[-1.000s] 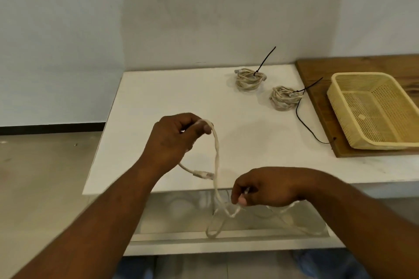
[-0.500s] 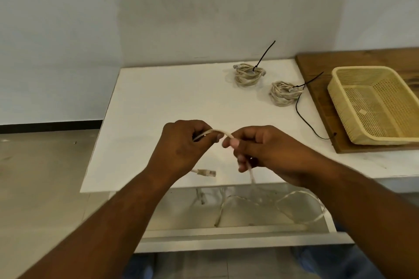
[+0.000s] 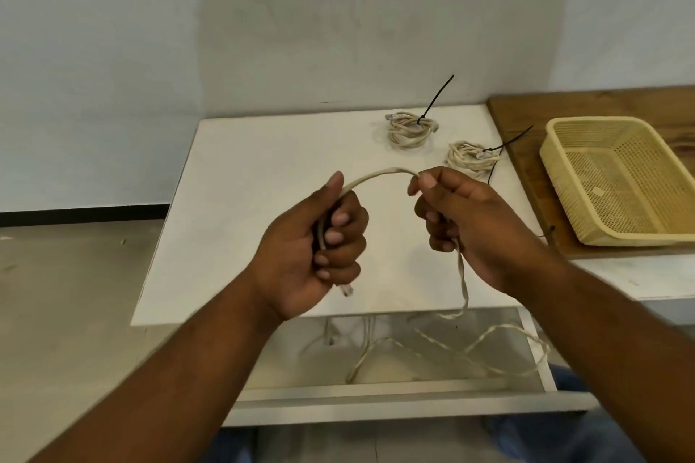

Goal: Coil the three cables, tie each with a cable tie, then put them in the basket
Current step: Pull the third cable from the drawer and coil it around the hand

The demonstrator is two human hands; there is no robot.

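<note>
With its plug end clamped in the curled left hand [image 3: 319, 248], the loose beige cable [image 3: 380, 175] is pinched by right hand [image 3: 462, 222] fingertips to form a first loop.

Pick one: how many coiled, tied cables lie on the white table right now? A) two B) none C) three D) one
A: the far coil and the near coil lie tied on the white table; the left hand and right hand grip the third cable, uncoiled.
</note>
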